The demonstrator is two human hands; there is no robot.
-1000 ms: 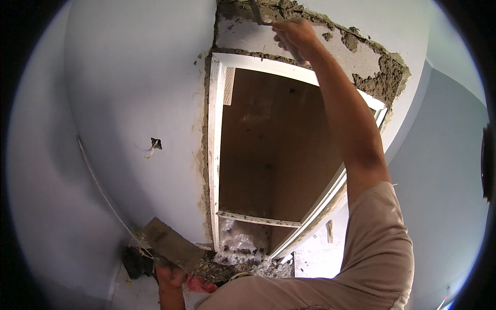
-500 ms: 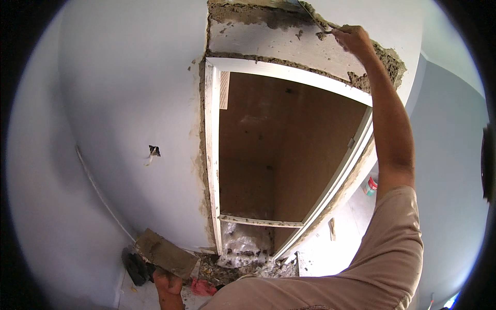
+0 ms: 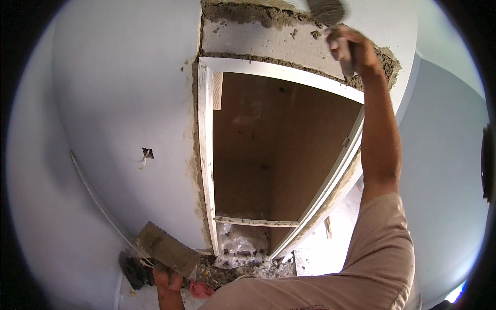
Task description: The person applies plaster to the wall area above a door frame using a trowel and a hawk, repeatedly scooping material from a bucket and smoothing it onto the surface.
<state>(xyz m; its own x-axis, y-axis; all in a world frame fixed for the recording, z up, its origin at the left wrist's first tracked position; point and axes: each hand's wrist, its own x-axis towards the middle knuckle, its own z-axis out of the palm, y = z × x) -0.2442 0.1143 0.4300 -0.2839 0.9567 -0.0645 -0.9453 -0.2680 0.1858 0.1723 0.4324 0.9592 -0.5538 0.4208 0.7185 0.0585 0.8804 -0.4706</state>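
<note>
Raised high at the upper right, my right hand (image 3: pixel 355 51) is closed round the handle of a trowel (image 3: pixel 326 10). Its dark blade is blurred by motion, and I cannot tell whether it touches the wall. Rough wet mortar (image 3: pixel 258 14) lines the upper edge of a pale strip (image 3: pixel 268 40) above the white door frame (image 3: pixel 284 71). More mortar lies by the frame's upper right corner, behind my hand. Low on the left, my left hand (image 3: pixel 168 281) grips a flat mortar board (image 3: pixel 166 249) from its near side. The board's face is smeared grey-brown, and its grip is hidden.
A wall box with loose wires (image 3: pixel 148 154) is set in the left wall. A pale cable (image 3: pixel 95 194) runs down the left corner. Rubble, clear plastic sheeting (image 3: pixel 240 245) and a red bag (image 3: pixel 200 289) lie by the threshold. A dark bag (image 3: pixel 133 271) sits beside the board.
My right wrist has turned, and the trowel has swung from nearly edge-on to showing its broad blade. My left hand still holds the board low. The whole view has shifted slightly.
</note>
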